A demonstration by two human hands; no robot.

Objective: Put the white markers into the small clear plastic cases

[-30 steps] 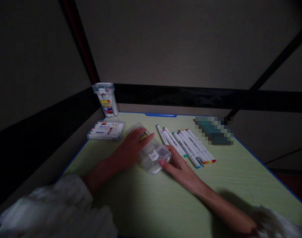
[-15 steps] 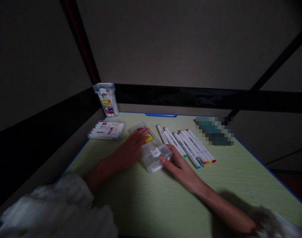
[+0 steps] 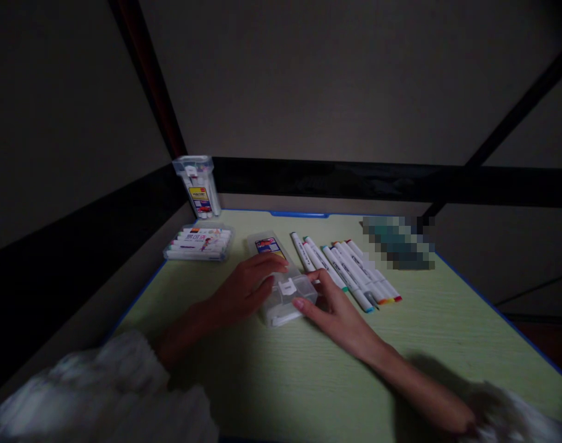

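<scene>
A clear plastic marker case (image 3: 290, 284) lies on the table in front of me, its lidded end with a white latch toward me and a printed label toward the far end. My right hand (image 3: 338, 311) grips the lid end from the right, thumb on top beside the latch. From the left, my left hand (image 3: 250, 284) bends over the case, fingers across its top just beyond the lid and thumb by the lid's left side. Several white markers (image 3: 348, 271) with coloured ends lie side by side, just right of the case.
A flat case of markers (image 3: 200, 243) lies at the left table edge. Behind it stands an upright marker case (image 3: 200, 187) with markers inside. A blurred-out greenish flat object (image 3: 396, 243) is at the back right. The pale green table (image 3: 447, 332) has a blue edge against dark walls.
My left hand has slid toward me along the case, from the label to near the lid, uncovering more of the label. The case has turned slightly; my right hand keeps its grip.
</scene>
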